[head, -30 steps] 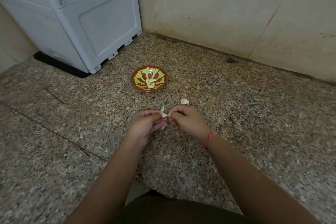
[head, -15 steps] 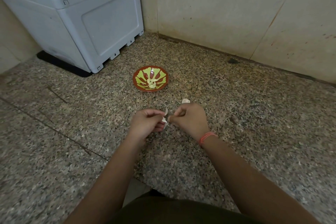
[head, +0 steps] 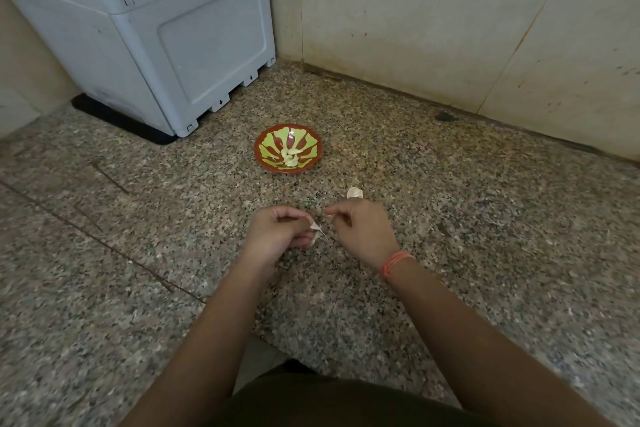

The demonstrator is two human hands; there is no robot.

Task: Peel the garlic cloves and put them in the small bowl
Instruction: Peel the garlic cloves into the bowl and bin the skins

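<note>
I am over a speckled granite floor point(head: 138, 288) where it meets a beige tiled wall point(head: 415, 28), with one grey plastic box point(head: 156, 28) at the upper left. One small bowl point(head: 258, 149) sits mid-frame and holds a little heap of peeled cloves point(head: 290, 158), too clumped to count. One pale piece point(head: 354, 192) lies on the floor just behind my right hand point(head: 360, 229). My left hand point(head: 277, 236) curls round one garlic clove point(head: 315, 230), which pokes out at the fingertips. My right thumb and forefinger are just apart from it and pinch a tiny scrap of skin point(head: 328, 216).
</note>
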